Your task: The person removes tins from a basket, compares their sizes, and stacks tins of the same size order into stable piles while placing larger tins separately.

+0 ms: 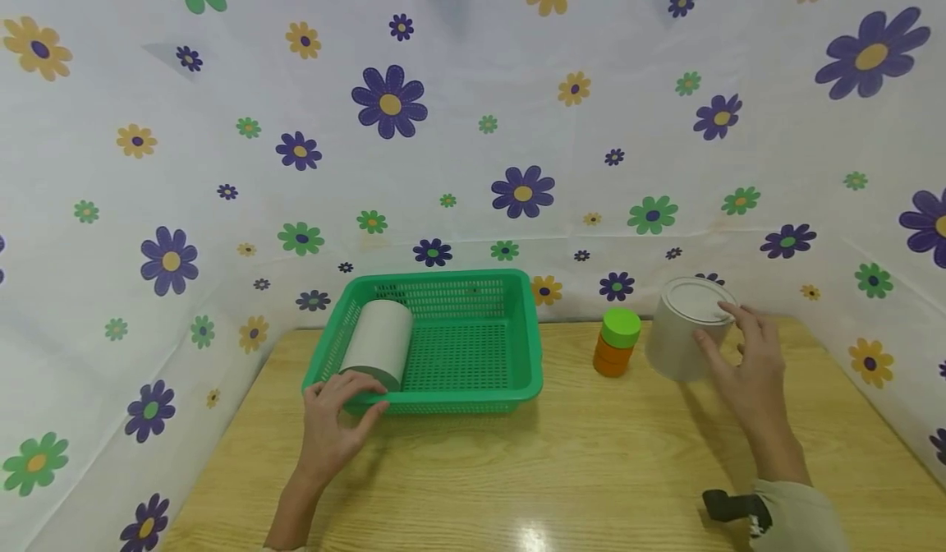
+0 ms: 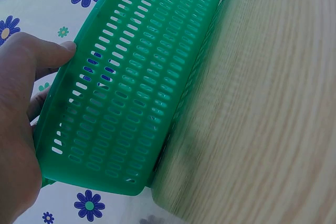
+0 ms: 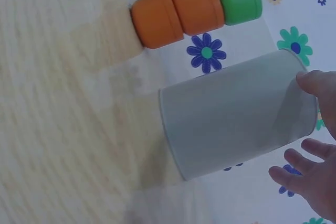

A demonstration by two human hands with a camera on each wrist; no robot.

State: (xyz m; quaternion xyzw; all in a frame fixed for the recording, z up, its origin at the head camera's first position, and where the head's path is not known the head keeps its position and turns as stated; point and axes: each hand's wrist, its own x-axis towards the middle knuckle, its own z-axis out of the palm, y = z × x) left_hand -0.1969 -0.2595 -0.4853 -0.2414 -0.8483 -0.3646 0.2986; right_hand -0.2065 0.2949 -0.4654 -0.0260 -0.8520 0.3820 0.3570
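Observation:
My left hand (image 1: 332,425) grips the near rim of a green plastic basket (image 1: 528,388) at its left corner, the thumb on the outside. The left wrist view shows the hand (image 2: 21,93) at the rim of the slotted basket wall (image 2: 142,87). Inside the basket, at the left, a white cylinder (image 1: 380,338) lies on its side. My right hand (image 1: 754,371) is at the upper right of an upright light-grey can (image 1: 680,342). In the right wrist view, its thumb touches the can (image 3: 239,116) near the top rim, while several fingers are spread apart from it.
An orange jar with a green lid (image 1: 617,342) stands just left of the can, between it and the basket. Everything stands on a light wooden table (image 1: 591,470). A white flower-print cloth (image 1: 473,158) rises behind the table and along both sides.

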